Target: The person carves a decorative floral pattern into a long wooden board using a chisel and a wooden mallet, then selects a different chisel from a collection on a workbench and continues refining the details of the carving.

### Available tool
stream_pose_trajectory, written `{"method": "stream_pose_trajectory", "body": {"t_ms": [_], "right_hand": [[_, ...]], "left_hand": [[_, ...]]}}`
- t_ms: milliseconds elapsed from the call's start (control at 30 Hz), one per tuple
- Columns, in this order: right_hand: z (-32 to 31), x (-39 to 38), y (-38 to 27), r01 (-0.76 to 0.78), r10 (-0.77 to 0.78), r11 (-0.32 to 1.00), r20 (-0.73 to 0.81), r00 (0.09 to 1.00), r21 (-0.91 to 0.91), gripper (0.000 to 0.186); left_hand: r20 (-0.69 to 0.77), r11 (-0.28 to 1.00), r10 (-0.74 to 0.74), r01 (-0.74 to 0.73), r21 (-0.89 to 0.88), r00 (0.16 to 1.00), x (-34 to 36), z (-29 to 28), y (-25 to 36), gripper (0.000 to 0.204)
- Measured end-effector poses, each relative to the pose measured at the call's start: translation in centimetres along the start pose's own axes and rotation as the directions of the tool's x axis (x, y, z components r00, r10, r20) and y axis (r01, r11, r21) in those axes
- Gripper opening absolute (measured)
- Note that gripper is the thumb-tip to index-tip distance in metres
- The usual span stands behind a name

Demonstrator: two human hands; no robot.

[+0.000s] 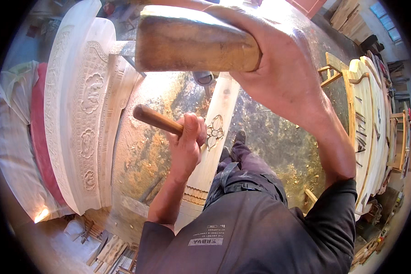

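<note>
My left hand is closed round the wooden handle of a chisel, thumb up along it. The blade end is hidden behind my fist. Right beside that fist, a floral motif is cut into a long pale wooden board, which also has a carved wavy band near my waist. High up and close to the camera, my right hand grips a thick, worn wooden mallet. It is apart from the chisel handle, and its far side cannot be seen.
To the left stands a large, curved, carved pale wood panel, beside red and white coverings. A grey rounded object shows under the mallet. Wood shavings lie about. Curved wooden pieces are stacked at the right.
</note>
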State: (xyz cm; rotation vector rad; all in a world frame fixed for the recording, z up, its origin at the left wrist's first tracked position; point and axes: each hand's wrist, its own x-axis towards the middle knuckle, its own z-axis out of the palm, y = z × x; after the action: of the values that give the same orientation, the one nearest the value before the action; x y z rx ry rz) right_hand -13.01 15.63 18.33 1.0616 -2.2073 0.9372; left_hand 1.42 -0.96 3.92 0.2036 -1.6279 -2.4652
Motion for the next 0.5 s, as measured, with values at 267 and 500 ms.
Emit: {"method": "stream_pose_trajectory", "body": {"t_ms": [267, 500], "right_hand": [[-4.3, 0.9, -1.4, -0.358, 0.355, 0.591, 0.166, 0.920, 0.723, 0.027], [-1.5, 0.5, -1.2, 0.283, -0.250, 0.935, 0.166, 0.954, -0.213, 0.055]], "left_hand": [[0.093, 0.945, 0.018, -0.047, 0.324, 0.996, -0.4, 0.8, -1.0, 0.061], [0.013, 0.947, 0.012, -0.015, 0.321, 1.000, -1.1, -0.2, -0.8, 0.060]]}}
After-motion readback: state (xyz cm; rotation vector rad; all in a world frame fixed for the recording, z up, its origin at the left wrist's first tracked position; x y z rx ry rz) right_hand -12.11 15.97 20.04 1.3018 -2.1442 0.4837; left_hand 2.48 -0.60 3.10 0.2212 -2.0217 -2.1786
